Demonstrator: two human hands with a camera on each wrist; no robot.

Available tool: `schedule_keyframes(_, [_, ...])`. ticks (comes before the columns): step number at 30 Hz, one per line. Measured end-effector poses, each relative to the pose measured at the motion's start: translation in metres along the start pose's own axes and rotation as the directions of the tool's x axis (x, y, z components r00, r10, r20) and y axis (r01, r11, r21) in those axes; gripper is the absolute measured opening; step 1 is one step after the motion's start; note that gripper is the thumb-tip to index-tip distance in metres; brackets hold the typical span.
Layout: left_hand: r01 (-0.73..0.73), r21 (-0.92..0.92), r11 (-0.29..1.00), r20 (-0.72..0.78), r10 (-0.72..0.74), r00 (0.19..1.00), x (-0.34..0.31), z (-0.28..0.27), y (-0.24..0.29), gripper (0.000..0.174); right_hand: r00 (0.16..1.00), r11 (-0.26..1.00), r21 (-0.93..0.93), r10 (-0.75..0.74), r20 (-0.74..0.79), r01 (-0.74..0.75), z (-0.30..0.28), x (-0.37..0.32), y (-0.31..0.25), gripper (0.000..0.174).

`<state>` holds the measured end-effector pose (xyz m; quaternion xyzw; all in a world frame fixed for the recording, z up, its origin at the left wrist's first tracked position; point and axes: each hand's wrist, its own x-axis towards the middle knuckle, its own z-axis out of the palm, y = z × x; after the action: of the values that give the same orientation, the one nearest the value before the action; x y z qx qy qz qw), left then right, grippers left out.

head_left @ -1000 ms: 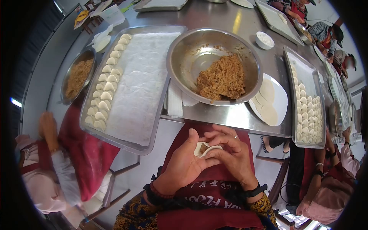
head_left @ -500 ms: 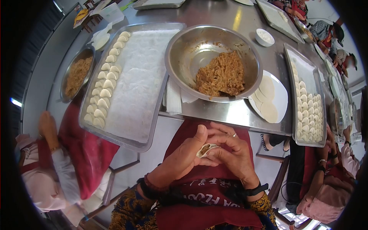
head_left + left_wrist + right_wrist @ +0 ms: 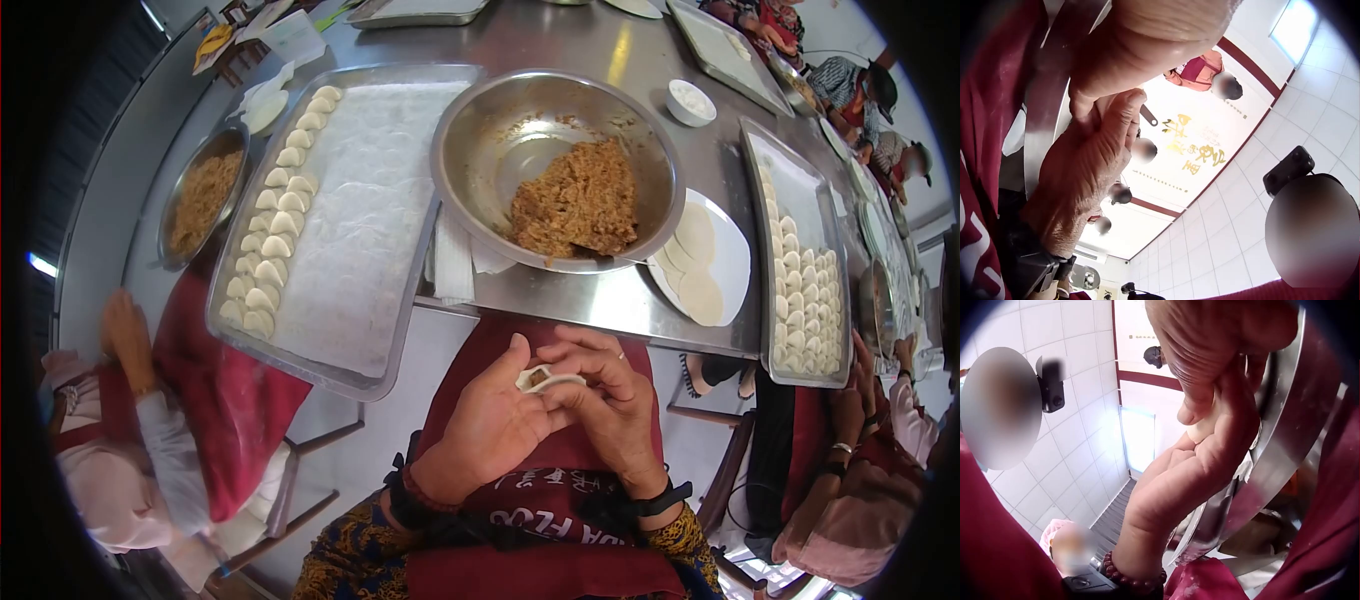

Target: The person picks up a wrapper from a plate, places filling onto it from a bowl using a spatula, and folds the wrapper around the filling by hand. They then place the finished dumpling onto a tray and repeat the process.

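A half-folded dumpling (image 3: pixel 536 380) of white dough, with brown filling showing through its opening, sits between the two hands above the lap. My left hand (image 3: pixel 488 418) holds it from the left, thumb raised beside the opening. From the other side my right hand (image 3: pixel 600 398) pinches the dough edge between thumb and fingers. In the right wrist view a bit of pale dough (image 3: pixel 1200 430) shows at the right thumb; fingers hide the rest. Beyond the hands, a steel bowl (image 3: pixel 462 205) on the table holds a mound of brown filling (image 3: pixel 578 200).
Left of the bowl lies a tray (image 3: pixel 350 270) with rows of dumplings along its left side. A white plate of round wrappers (image 3: pixel 700 295) stands at the right, then another tray of dumplings (image 3: pixel 808 310). A small white bowl (image 3: pixel 690 103) stands behind. People sit on both sides.
Both hands have stayed together and shifted slightly. Over the last half second the left palm has turned more upward, and less filling shows in the dumpling's opening.
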<state>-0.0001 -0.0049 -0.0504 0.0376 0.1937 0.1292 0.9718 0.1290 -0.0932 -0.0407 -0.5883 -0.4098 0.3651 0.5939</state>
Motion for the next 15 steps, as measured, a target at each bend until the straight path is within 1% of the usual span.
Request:
schedule_keyframes(4, [-0.012, 0.038, 0.999, -0.052, 0.014, 0.999, -0.001, 0.007, 0.001, 0.05, 0.998, 0.998, 0.032, 0.058, -0.013, -0.057, 0.001, 0.0, 0.001, 0.018])
schedule_keyframes(6, [0.003, 0.111, 0.994, -0.067, 0.004, 0.998, -0.002, 0.012, 0.002, 0.048, 1.0, 1.0, 0.0, 0.002, -0.014, -0.002, -0.002, -0.001, 0.007, 0.015])
schedule_keyframes(7, [0.003, 0.111, 0.994, -0.067, 0.004, 0.998, -0.003, 0.013, 0.002, 0.048, 1.0, 1.0, 0.0, 0.002, -0.013, -0.002, -0.002, -0.001, 0.007, 0.015])
schedule_keyframes(9, [-0.001, 0.186, 0.983, -0.046, 0.01, 0.999, -0.003, 0.014, 0.003, 0.045, 1.0, 1.0, -0.009, -0.028, -0.014, 0.028, -0.003, -0.001, 0.006, 0.012])
schedule_keyframes(10, [-0.002, 0.186, 0.983, -0.047, 0.011, 0.999, -0.004, 0.014, 0.003, 0.045, 1.0, 1.0, -0.008, -0.029, -0.013, 0.028, -0.002, 0.0, 0.004, 0.012])
schedule_keyframes(12, [-0.012, 0.238, 0.971, -0.04, 0.022, 0.999, -0.004, 0.013, 0.003, 0.043, 0.998, 0.992, -0.109, -0.061, -0.012, 0.059, -0.002, 0.002, 0.0, 0.011])
schedule_keyframes(13, [-0.01, 0.238, 0.971, -0.041, 0.021, 0.999, -0.005, 0.015, 0.004, 0.043, 0.998, 0.992, -0.109, -0.061, -0.014, 0.059, -0.003, 0.002, 0.0, 0.011])
schedule_keyframes(15, [-0.043, 0.298, 0.954, 0.027, 0.037, 0.999, -0.005, 0.018, 0.005, 0.042, 0.995, 0.977, -0.188, -0.1, -0.001, 0.098, -0.004, 0.002, -0.001, 0.017])
